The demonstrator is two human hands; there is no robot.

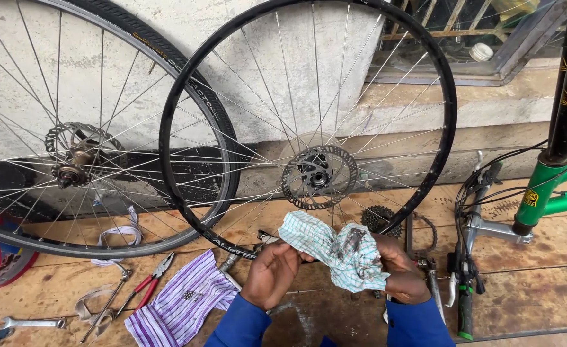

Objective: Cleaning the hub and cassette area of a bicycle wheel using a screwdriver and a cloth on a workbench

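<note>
Two hands on a stained checked rag

Both hands are closed on one piece of cloth, low in the middle of the head view. The left hand (272,270) grips the left end of the checked rag (335,249), fingers curled tight around the fabric. The right hand (402,275) holds the right end, fingers folded over it, so the cloth is bunched and stretched between the two. Both arms wear blue sleeves.

The rag is pale, with a fine green-blue check, crumpled, and smeared with dark grey grime near its middle. It is held in the air, above the wooden floor (540,289) and just in front of the lower rim of the bare wheel (309,122), whose disc rotor (319,177) sits at the hub just above the cloth.

Behind and to the left, a second wheel with a tyre (71,128) leans on the wall. On the floor to the left of the hands lies a purple striped cloth (184,302) with small metal bits on it; beside it are red-handled pliers (150,281) and a spanner (29,322). A sprocket cluster (381,220) lies near the right hand. At far right stands a green bicycle frame (543,186), with a handlebar and brake lever (466,283) on the floor near it.
</note>
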